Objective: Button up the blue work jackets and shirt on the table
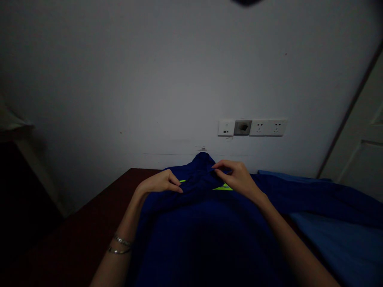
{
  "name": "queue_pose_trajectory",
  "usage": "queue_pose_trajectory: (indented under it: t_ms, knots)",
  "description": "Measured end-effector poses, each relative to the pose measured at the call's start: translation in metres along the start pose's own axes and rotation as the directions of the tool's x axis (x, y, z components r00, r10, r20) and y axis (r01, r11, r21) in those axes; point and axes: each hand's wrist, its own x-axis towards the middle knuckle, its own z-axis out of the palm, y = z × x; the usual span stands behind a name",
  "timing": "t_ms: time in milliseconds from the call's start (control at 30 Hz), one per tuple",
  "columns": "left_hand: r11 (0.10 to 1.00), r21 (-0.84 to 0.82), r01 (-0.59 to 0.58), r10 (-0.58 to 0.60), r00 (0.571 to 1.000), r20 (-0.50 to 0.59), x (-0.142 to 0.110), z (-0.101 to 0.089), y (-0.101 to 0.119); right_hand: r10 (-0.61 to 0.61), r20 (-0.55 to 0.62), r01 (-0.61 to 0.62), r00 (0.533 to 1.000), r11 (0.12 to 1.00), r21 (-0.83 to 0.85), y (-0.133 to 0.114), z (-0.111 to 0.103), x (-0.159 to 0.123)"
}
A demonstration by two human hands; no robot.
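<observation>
A dark blue jacket [191, 215] lies spread out in front of me, with bright yellow-green patches near its upper end. Its collar or hood [203, 159] rises to a peak close to the wall. My right hand [235, 175] pinches the cloth beside that peak between thumb and forefinger. Lower and to the left, my left hand [161, 182] has its thumb and fingers closed on the jacket's fabric. Two silver bangles circle the left wrist. The near part of the jacket sinks into deep shadow.
Under the jacket is a dark red surface [89, 215], backed by a pale wall [167, 79] with a row of sockets [266, 127]. Lighter blue cloth [338, 239] lies at right, beneath a long blue sleeve [317, 197]. A white door [362, 139] stands far right.
</observation>
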Motion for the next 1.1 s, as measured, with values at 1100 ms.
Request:
queue_pose_trajectory:
  t_ms: [1100]
  knots:
    - [0.685,0.712,-0.154,0.292,0.954,-0.074,0.016,0.047,0.026,-0.197,0.338,0.251,0.92,0.96,-0.123,-0.009,-0.024,-0.006]
